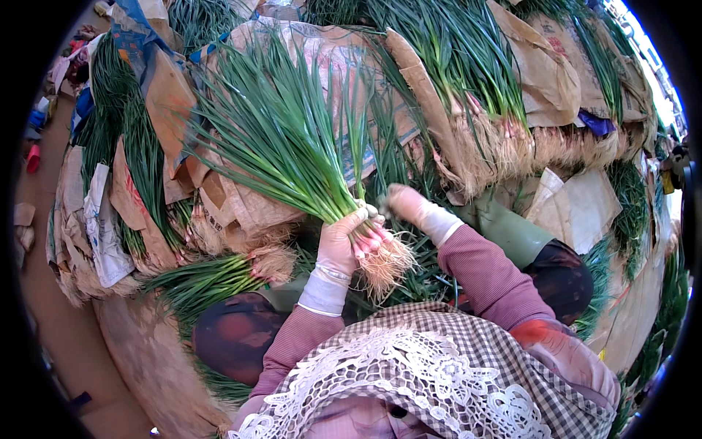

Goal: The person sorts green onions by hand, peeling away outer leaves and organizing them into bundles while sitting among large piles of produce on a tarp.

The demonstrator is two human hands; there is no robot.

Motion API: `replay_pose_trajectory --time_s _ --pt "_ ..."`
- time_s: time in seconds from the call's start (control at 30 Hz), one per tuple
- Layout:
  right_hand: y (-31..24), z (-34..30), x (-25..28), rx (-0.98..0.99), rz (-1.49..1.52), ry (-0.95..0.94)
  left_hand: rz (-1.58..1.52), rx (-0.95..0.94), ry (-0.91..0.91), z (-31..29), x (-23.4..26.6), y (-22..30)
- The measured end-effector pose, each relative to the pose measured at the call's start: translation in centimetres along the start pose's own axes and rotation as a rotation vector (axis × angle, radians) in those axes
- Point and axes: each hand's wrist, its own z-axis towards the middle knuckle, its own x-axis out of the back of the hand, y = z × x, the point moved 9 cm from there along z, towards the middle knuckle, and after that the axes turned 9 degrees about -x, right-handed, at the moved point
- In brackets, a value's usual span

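Note:
My left hand, in a pale glove, is closed round a bunch of spring onions just above their pinkish-white bulbs. Their long green leaves fan out up and to the left, and the tangled pale roots hang below my fist toward me. A thinner stalk stands up at the right side of the bunch, its lower end close to my fingertips. Just right of the bunch is my right hand, also gloved and smeared by motion. Its fingers are too blurred to show whether they hold anything.
Several spring onions lie by my left knee, and a large pile rests at the upper right, partly wrapped in brown paper sacking. Loose leaves cover the ground between my green boots. More wrapped bundles stand at the left.

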Motion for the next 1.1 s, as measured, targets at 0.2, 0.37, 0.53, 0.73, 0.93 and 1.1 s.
replay_pose_trajectory --time_s 0.2,0.37,0.53,0.73,0.93,1.1 --pt "-6.6 -2.3 -2.3 0.106 0.631 0.02 0.206 0.056 0.011 0.2 1.2 -1.5" --pt "-0.5 0.6 -1.1 0.216 -0.364 0.48 0.137 0.078 0.045 0.0 2.1 -2.0" --pt "4.4 -2.1 0.9 -0.074 -1.076 0.163 -0.108 -0.01 -0.095 0.2 -0.7 -0.8" --pt "-1.2 -3.0 3.8 0.236 -0.984 0.202 -0.15 0.145 -0.078 0.0 0.6 -1.9" --pt "1.3 2.7 15.4 -0.255 -0.812 0.741 -0.203 0.211 -0.349 -1.3 -2.9 -2.1" --pt "-5.5 -1.1 10.1 0.275 0.233 0.114 -0.168 0.03 -0.301 -0.3 -3.1 1.5"
